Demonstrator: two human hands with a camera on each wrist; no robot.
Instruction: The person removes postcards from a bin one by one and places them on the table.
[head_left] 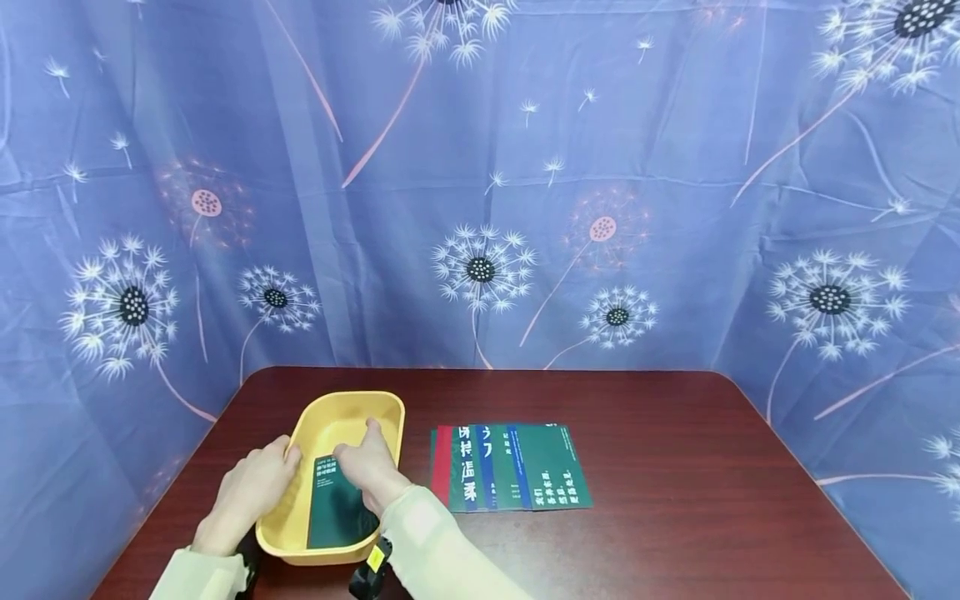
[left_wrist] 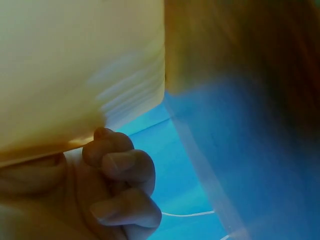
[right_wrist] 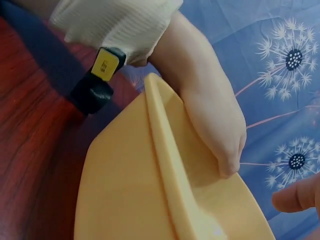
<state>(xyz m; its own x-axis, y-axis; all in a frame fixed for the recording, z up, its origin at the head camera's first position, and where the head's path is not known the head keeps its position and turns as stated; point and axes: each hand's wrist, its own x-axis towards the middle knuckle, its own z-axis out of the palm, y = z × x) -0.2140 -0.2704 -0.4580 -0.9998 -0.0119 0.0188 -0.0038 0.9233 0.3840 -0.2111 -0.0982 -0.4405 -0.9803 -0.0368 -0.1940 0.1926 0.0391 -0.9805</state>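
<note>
My left hand [head_left: 251,487] grips the left rim of a yellow plastic basin [head_left: 296,546]. In the left wrist view its curled fingers [left_wrist: 129,166] lie against the basin's outer wall [left_wrist: 75,75]. My right hand [head_left: 371,467] reaches down into the basin over a dark green card [head_left: 337,517] with white print, which lies on the bottom. The thumb is by the card's upper edge and the index finger points away from me. Seen from the right wrist, the hand [right_wrist: 212,115] hangs inside the rim, and whether its fingertips pinch the card is hidden.
Right of the basin, several printed cards [head_left: 555,467] in green, blue and red lie overlapped in a row on the dark red wooden table [head_left: 675,500]. A blue curtain [head_left: 480,208] with dandelion prints hangs behind the table and along its sides.
</note>
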